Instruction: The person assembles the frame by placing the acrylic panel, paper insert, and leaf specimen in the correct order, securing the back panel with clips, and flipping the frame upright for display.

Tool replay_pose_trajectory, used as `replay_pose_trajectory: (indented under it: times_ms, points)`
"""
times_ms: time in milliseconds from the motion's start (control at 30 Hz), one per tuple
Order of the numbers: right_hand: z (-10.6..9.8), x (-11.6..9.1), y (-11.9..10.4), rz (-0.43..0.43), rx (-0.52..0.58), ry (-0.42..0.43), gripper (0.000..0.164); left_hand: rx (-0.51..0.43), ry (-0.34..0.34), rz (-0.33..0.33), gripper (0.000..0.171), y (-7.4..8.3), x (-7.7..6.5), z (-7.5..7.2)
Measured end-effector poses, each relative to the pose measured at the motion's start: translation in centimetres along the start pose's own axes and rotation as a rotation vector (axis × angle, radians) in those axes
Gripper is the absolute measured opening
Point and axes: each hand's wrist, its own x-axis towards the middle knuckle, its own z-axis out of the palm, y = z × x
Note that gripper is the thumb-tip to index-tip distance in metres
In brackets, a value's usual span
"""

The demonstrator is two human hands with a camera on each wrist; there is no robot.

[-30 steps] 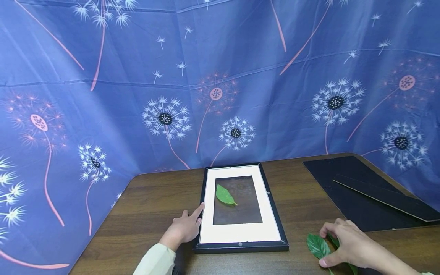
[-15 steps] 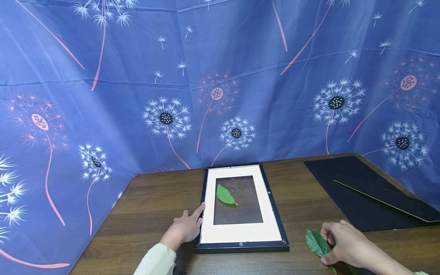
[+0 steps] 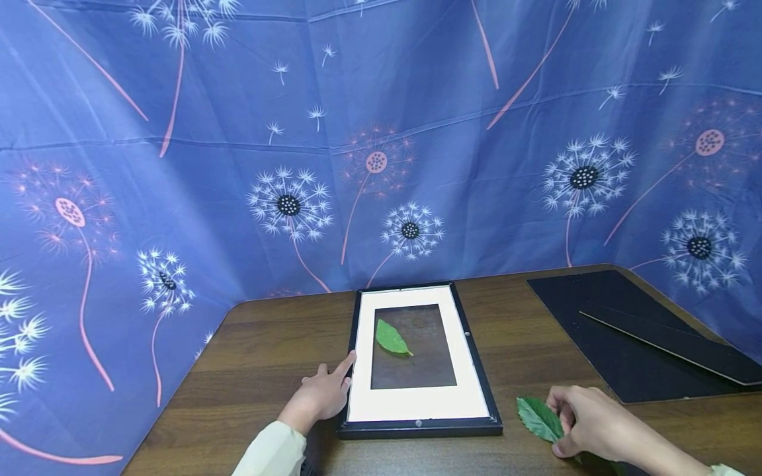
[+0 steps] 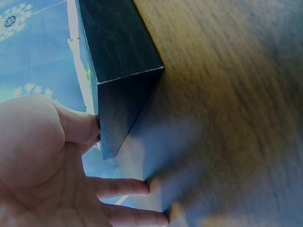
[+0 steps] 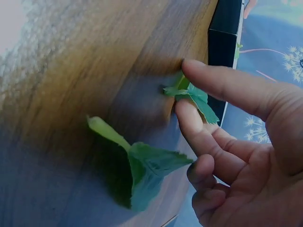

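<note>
A black picture frame (image 3: 420,432) with a white mat (image 3: 417,405) lies flat mid-table. Inside its rectangular window rests a green leaf (image 3: 391,338), tip toward upper left. My left hand (image 3: 323,395) touches the frame's left side with fingers extended; in the left wrist view, the thumb meets the frame's black edge (image 4: 120,52) and two fingertips rest on the table. To the frame's right, my right hand (image 3: 595,423) pinches a darker green leaf (image 3: 538,418) between thumb and fingers. Beneath that hand, a second leaf (image 5: 152,170) lies on the table, mostly hidden from the head view.
At the right of the wooden table (image 3: 286,330) lies a black board (image 3: 571,297), with a raised black flap (image 3: 667,342) across it. A blue dandelion-print cloth (image 3: 333,99) hangs behind and along the sides.
The right fingers have closed on one leaf and shifted it slightly left, apart from the other leaf. The left hand, frame and the leaf inside it stay put.
</note>
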Motion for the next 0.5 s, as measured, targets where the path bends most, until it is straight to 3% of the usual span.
replay_pose_trajectory:
  times_ms: [300, 500]
  points:
    - [-0.20, 0.08, -0.30, -0.006, 0.138, -0.071, 0.034, -0.001, -0.002, -0.005, 0.049, 0.08, -0.16, -0.14]
    - [-0.87, 0.19, -0.07, -0.065, 0.252, -0.138, 0.023, -0.011, -0.005, -0.007, 0.049, 0.09, -0.22, -0.24]
